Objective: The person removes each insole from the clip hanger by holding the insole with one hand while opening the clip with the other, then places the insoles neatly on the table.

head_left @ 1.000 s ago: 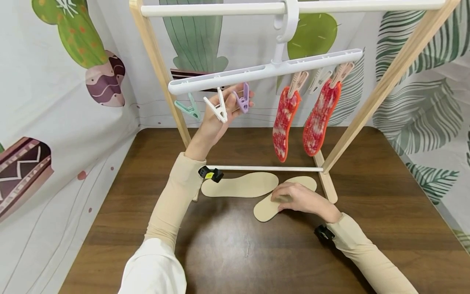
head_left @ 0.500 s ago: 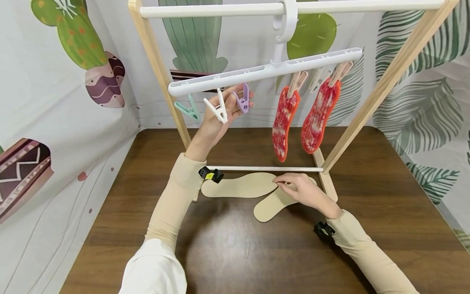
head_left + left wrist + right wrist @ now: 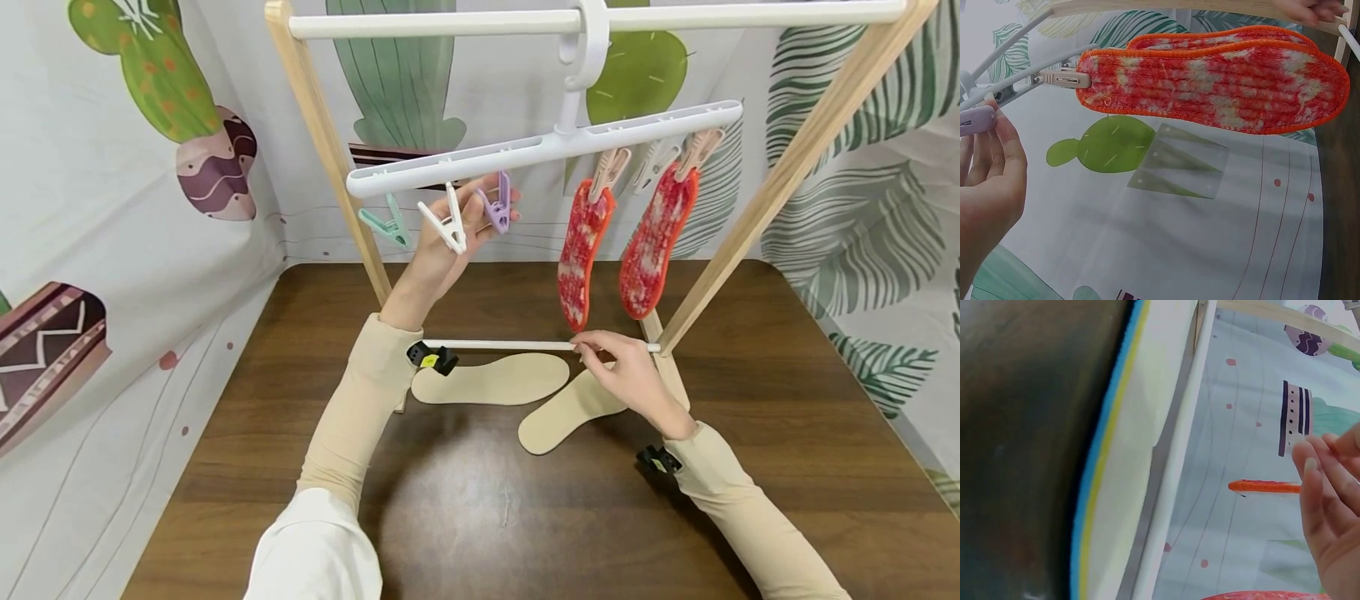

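My left hand (image 3: 442, 242) is raised under the white hanger (image 3: 517, 152), pinching a purple clip (image 3: 498, 207) between thumb and fingers. A white clip (image 3: 447, 225) and a green clip (image 3: 388, 223) hang beside it. Two red-and-white insoles with orange edges hang from clips at the right; the nearer red insole (image 3: 576, 258) ends just above my right fingertips. My right hand (image 3: 626, 371), fingers loosely bent and holding nothing, hovers by the lower rail. Below it lies a beige insole (image 3: 566, 417), partly covered by the hand. Another beige insole (image 3: 491, 381) lies to its left.
A wooden rack with a white top bar (image 3: 450, 21) carries the hanger. Its lower white rail (image 3: 510, 344) runs behind the beige insoles. The rack stands on a brown table (image 3: 480, 517), with a printed cloth (image 3: 300, 125) behind.
My right hand has lifted off the slanted beige insole and moved up to the lower rail, beneath the hanging red insole. My left hand stays at the purple clip.
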Action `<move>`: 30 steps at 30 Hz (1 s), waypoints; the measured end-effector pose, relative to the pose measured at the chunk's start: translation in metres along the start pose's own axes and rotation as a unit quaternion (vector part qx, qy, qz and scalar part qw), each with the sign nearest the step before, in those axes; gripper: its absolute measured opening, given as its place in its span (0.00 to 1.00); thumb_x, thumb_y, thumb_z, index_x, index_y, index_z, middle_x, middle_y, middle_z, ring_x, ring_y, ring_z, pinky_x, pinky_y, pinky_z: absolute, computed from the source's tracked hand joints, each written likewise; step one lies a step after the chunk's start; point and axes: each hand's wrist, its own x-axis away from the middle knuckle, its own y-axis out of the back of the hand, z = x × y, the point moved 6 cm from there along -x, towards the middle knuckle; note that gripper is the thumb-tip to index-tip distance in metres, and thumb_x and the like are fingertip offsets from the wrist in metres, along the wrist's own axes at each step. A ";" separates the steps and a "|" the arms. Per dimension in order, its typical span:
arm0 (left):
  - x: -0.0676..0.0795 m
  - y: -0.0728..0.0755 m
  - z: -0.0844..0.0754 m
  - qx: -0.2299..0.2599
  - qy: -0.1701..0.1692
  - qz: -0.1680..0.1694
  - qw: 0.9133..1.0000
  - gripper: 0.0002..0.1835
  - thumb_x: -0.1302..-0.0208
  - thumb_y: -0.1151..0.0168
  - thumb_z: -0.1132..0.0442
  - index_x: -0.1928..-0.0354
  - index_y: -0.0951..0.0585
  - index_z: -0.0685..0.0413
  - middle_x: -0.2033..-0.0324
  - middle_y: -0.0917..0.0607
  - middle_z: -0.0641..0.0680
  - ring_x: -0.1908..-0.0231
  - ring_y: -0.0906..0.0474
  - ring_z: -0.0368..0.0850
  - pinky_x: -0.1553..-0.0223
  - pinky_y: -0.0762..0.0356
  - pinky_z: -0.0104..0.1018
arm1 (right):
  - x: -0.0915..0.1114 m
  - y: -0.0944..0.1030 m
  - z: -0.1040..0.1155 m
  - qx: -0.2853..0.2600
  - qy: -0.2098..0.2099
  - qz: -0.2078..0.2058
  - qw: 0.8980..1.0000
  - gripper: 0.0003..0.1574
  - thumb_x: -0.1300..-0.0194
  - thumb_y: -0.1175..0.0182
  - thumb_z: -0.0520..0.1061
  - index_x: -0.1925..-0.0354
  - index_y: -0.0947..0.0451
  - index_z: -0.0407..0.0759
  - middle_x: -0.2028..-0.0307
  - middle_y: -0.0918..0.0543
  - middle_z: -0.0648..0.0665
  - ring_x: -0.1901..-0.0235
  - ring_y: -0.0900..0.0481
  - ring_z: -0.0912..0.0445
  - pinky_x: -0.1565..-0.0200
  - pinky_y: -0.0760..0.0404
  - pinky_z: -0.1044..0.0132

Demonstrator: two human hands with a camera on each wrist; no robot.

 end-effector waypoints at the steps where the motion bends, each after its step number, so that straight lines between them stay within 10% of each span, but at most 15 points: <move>1: 0.000 0.000 0.000 0.000 0.000 0.000 1.000 0.34 0.45 0.38 0.47 0.43 0.29 0.63 0.55 0.19 0.57 0.52 0.22 0.50 0.39 0.34 0.52 | -0.001 0.001 0.000 0.000 0.001 -0.010 1.000 0.09 0.42 0.42 0.36 0.63 0.19 0.45 0.70 0.16 0.52 0.71 0.24 0.68 0.73 0.25 0.74; 30: 0.001 0.002 0.002 0.016 0.014 -0.012 1.000 0.37 0.47 0.36 0.47 0.41 0.31 0.66 0.56 0.18 0.54 0.50 0.23 0.50 0.40 0.32 0.47 | -0.027 0.023 0.002 -0.012 -0.040 -0.199 0.979 0.07 0.43 0.43 0.33 0.66 0.19 0.38 0.76 0.17 0.44 0.76 0.26 0.64 0.68 0.30 0.80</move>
